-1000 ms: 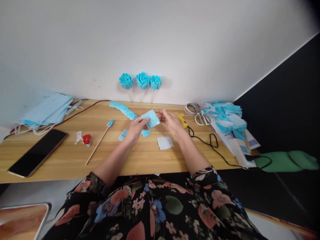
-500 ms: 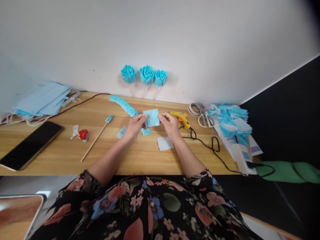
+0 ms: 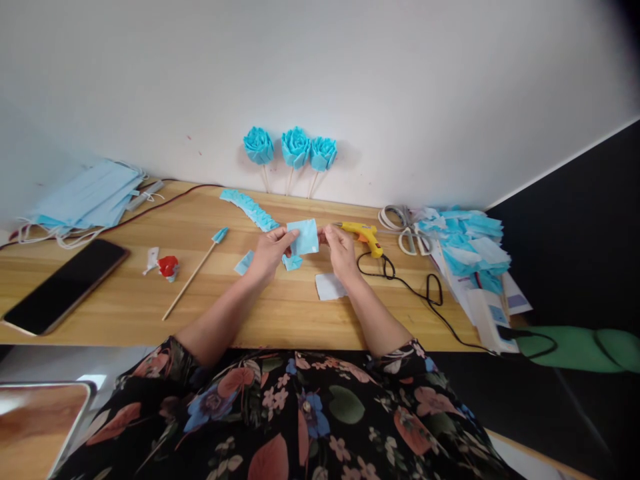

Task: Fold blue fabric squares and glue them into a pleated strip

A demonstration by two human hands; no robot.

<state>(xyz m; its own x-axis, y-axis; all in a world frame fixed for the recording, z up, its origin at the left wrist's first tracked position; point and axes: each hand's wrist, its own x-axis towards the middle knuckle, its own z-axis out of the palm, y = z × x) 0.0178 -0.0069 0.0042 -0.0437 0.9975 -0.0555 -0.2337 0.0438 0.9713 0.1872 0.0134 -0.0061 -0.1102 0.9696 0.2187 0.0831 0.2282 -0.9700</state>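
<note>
Between my left thumb and fingers is a light blue square of mask fabric, held up over the table. My left hand grips its left side. At the square's right edge, the fingertips of my right hand are pinched together; anything between them is too small to make out. Under my hands lie a folded blue piece, a small blue piece and a pale square. A yellow glue gun rests just beyond my right hand. Behind my left hand lies a pleated blue strip.
Three blue fabric flowers on sticks lean against the wall. Left are a blue-tipped stick, a red-wrapped lump, a phone and face masks. Right are scissors, tape, fabric scraps and a power strip.
My right fingertips have drawn slightly away from the square's right edge. My left hand keeps its hold. The whole view has shifted a little.
</note>
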